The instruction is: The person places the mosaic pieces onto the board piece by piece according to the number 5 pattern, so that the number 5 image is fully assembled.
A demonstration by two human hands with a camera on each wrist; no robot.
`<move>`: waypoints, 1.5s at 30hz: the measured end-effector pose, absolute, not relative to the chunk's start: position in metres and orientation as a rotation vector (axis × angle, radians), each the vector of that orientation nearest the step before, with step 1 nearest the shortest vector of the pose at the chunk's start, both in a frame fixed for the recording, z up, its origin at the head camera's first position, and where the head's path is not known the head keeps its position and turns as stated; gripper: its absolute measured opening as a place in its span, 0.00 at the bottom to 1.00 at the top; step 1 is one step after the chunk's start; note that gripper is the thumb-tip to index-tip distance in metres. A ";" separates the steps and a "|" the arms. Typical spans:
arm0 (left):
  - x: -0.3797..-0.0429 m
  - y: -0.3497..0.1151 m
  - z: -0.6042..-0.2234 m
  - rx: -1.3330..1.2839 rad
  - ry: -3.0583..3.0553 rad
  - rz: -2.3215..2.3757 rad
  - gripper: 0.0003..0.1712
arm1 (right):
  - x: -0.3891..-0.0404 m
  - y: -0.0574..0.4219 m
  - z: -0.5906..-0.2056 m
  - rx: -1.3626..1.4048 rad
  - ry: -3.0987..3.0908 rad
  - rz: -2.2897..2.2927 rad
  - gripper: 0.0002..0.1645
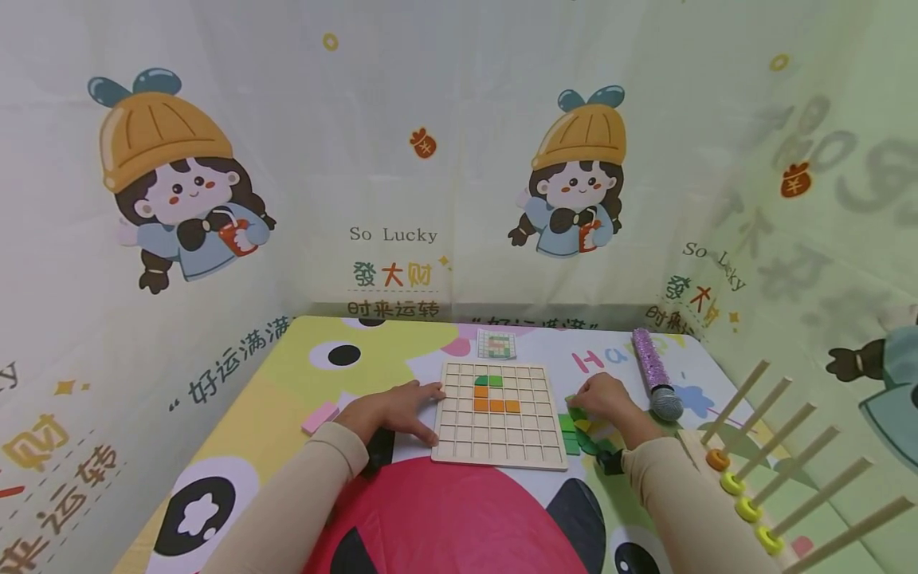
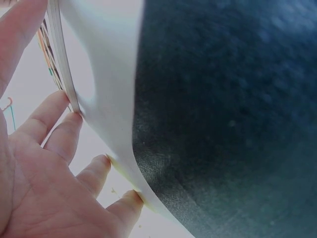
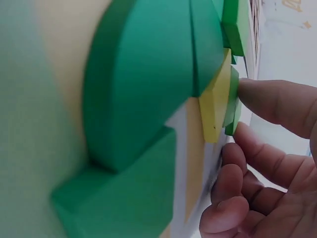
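A wooden grid board [image 1: 459,446] lies flat in the middle of the table, with two green pieces [image 1: 496,381] and several orange pieces [image 1: 496,406] in its cells. My left hand [image 1: 398,410] is spread at the board's left side, fingertips touching its edge in the left wrist view. To the right of the board, my right hand [image 1: 606,400] pinches a small green block [image 3: 232,101] between thumb and index finger. Beside that hand lie loose green blocks [image 1: 569,434] and a yellow piece [image 3: 214,106]. The right hand's other fingers curl inward.
Behind the board lies a small pattern card [image 1: 496,354]. A purple glittery microphone [image 1: 651,367] is at the back right. A wooden peg stand [image 1: 692,450] with orange and yellow rings is at the right. Left of the left hand lies a pink block [image 1: 319,418].
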State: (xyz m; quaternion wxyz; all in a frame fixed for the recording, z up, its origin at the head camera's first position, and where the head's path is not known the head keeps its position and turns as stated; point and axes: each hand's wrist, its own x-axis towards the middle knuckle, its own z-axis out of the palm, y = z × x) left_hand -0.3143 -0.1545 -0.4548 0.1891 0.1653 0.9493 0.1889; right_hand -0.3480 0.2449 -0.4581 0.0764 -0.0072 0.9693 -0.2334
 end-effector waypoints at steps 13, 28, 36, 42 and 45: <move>-0.312 -0.158 -0.452 0.461 2.671 0.554 0.58 | -0.356 0.235 -0.463 -0.115 2.906 -0.813 0.12; -0.313 -0.160 -0.454 0.455 2.673 0.548 0.56 | -0.360 0.230 -0.458 -0.097 2.815 -1.043 0.13; -0.313 -0.156 -0.454 0.452 2.671 0.545 0.56 | -0.364 0.214 -0.460 -0.141 2.779 -1.167 0.11; -0.313 -0.153 -0.453 0.445 2.668 0.553 0.56 | -0.366 0.198 -0.457 -0.119 2.745 -1.180 0.10; -0.314 -0.154 -0.454 0.450 2.668 0.558 0.55 | -0.369 0.190 -0.457 -0.161 2.744 -1.179 0.10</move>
